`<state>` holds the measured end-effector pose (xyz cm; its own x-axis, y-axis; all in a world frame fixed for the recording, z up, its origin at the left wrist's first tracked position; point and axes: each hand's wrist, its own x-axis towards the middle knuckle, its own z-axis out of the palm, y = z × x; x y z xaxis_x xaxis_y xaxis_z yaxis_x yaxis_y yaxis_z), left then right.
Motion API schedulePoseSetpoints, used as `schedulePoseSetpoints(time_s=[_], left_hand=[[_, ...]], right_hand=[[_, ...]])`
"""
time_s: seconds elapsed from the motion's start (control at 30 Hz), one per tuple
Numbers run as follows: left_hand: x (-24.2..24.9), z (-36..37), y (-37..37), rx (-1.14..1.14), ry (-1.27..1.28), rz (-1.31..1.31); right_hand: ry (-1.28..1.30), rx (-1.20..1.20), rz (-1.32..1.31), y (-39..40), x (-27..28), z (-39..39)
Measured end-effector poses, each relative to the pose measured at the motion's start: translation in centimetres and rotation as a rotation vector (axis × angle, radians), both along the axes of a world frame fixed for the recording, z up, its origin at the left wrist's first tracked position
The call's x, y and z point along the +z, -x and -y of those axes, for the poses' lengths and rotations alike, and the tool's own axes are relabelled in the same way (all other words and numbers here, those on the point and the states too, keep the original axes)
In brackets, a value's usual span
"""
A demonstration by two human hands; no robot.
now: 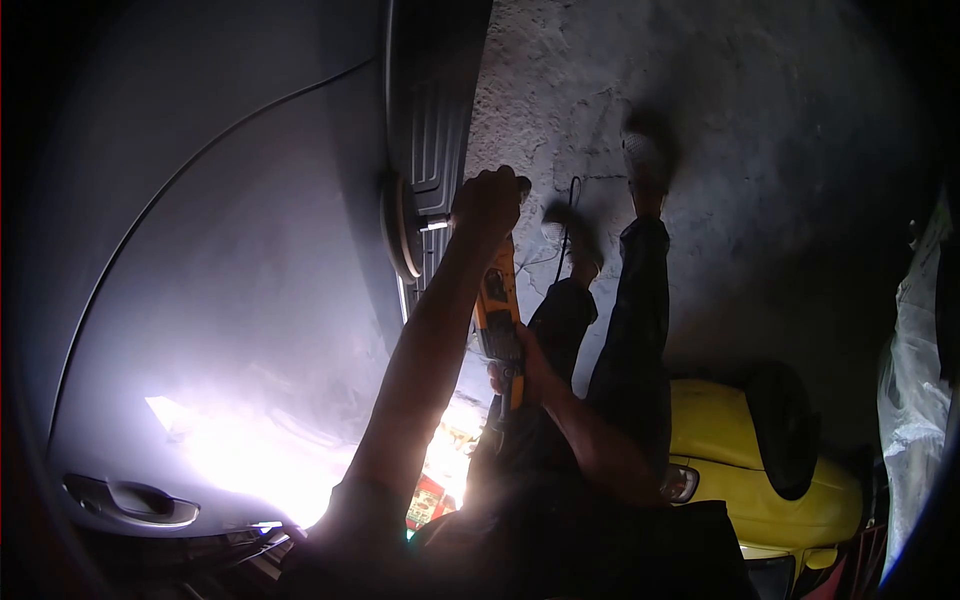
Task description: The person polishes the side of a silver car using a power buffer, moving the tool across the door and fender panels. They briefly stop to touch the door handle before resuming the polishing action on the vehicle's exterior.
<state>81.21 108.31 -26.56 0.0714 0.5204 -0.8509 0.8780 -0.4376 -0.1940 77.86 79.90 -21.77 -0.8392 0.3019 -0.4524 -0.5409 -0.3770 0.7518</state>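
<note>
Both hands grip a yellow polisher (500,320), left hand (488,203) clenched over its head, right hand (522,370) wrapping its body, pad (403,228) against the grey car door (250,300).

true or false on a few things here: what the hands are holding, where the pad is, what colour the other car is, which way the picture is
1. Both hands grip a yellow power polisher. True: the left hand holds its head end, the right hand its body.
2. The polishing pad hangs clear of the car. False: it sits against the grey car panel.
3. The other car is red. False: it is yellow.
4. A door handle shows on the grey panel. True.
5. The person's shoes point up the picture, over a concrete floor. True: the view is upside down.
</note>
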Motion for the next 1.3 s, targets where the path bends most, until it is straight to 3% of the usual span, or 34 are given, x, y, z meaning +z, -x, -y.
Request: schedulePoseSetpoints(time_s=[0.17,0.37,0.5,0.6,0.7,0.77,1.03,1.1,1.3], left_hand=[[-1.6,-1.5,-0.2,0.006,-0.104,0.121],[-2.5,-9.3,-7.3,-0.055,-0.325,0.383],[0.1,-13.6,-12.3,-0.15,-0.376,0.397],[3.0,-13.9,-13.3,0.005,-0.389,0.433],[3.4,-11.9,-11.0,-0.058,-0.419,0.4],[3.8,-9.6,-9.3,0.016,-0.341,0.353],[4.6,1.2,0.8,0.266,-0.111,0.114],[5.2,2.5,1.9,0.303,-0.104,0.085],[9.6,-0.1,-0.9,0.276,-0.191,0.337]], right_hand=[[-0.026,-0.025,0.059,-1.2,-1.1,-1.6],[-0.176,-0.009,0.292,-7.5,-5.5,-10.0],[-0.33,-0.066,0.441,-11.3,-7.5,-14.4],[-0.379,-0.129,0.501,-11.9,-7.0,-15.1],[-0.394,-0.056,0.509,-10.7,-6.5,-13.0],[-0.269,-0.061,0.507,-8.7,-4.8,-10.3],[-0.308,0.048,0.238,-0.1,-2.7,4.1],[-0.312,0.034,0.195,0.0,-1.8,5.1],[-0.319,0.129,0.424,-3.0,0.4,1.4]])
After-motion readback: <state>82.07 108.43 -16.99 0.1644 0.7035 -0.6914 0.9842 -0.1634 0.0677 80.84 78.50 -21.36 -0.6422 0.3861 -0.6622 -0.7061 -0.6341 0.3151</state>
